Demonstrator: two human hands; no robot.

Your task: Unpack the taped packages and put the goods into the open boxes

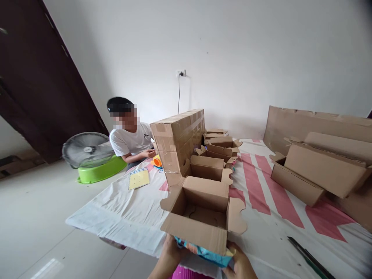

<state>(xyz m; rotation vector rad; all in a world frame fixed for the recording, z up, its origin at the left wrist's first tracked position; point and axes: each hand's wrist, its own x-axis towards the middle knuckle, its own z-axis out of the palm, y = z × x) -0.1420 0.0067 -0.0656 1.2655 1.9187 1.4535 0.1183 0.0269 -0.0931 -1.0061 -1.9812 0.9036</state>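
Clock centre: the nearest open box [194,231], flaps spread, its inside facing up.
Blue packet: at 6 o'clock, against the box's near side, its upper part hidden under the front flap.
Left hand [172,252]: at 7 o'clock, grasping the packet's left end, fingertips hidden.
Right hand [238,262]: at 5 o'clock, grasping the packet's right end, thumb along its edge.
Other open boxes [206,173]: lined up toward 12 o'clock.
Taped boxes [164,136]: stacked at 11 o'clock, beside that line.
Large cartons [322,167]: at 2 o'clock.
Cutter [309,257]: at 4 o'clock, lying on the cloth [261,240].
Yellow board [138,179]: at 10 o'clock.
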